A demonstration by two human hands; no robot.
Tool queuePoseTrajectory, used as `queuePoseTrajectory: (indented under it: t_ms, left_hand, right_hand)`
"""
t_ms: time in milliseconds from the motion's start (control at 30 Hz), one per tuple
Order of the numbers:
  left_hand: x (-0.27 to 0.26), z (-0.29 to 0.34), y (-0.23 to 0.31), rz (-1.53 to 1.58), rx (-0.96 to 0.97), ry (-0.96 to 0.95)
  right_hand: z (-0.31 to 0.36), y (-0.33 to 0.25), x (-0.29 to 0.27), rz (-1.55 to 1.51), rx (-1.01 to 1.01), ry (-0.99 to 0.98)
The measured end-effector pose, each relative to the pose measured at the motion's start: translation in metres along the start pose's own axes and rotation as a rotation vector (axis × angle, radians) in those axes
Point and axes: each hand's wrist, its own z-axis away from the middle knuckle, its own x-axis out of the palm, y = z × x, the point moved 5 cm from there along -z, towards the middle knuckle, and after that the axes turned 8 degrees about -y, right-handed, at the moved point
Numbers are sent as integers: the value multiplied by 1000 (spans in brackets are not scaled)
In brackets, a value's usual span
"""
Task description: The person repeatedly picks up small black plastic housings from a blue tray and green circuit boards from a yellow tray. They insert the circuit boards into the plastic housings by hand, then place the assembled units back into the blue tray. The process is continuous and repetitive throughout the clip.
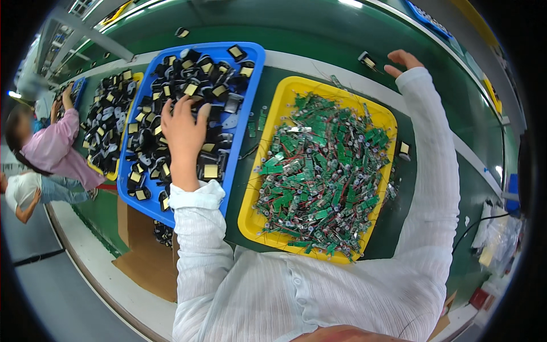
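Note:
My left hand (185,131) is stretched over a blue tray (257,62), its fingers apart and its tips among a heap of black plastic parts (191,90) with pale yellow squares. Whether a fingertip touches one of them I cannot tell. Out at the upper right, my right hand (403,61) is open with bent fingers and nothing visible in it. Just left of it, a single black part (367,59) with a thin wire lies on the green surface. Between my arms stands a yellow tray (245,219) piled with small green circuit boards (319,171) and thin wires.
Another yellow tray (108,172) of black and grey parts stands left of the blue one. Single black parts (404,149) lie on the green worktop. Left of me are a person in pink (54,142) and another in white (25,191). An open cardboard box (151,259) sits below.

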Motion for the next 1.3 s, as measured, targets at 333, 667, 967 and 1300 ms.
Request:
queuePoseTrajectory:
  t_ms: [333, 667, 967, 1300]
  left_hand:
    - [-32, 1, 23, 225, -14, 263]
    - [-41, 35, 69, 710, 188, 100]
    - [-41, 51, 100, 821, 314, -116]
    - [-40, 53, 103, 730, 342, -83]
  right_hand:
    - [161, -94, -35, -307, -578, 36]
    - [174, -134, 21, -288, -561, -281]
    - [200, -118, 17, -7, -334, -119]
    - [200, -128, 29, 54, -258, -58]
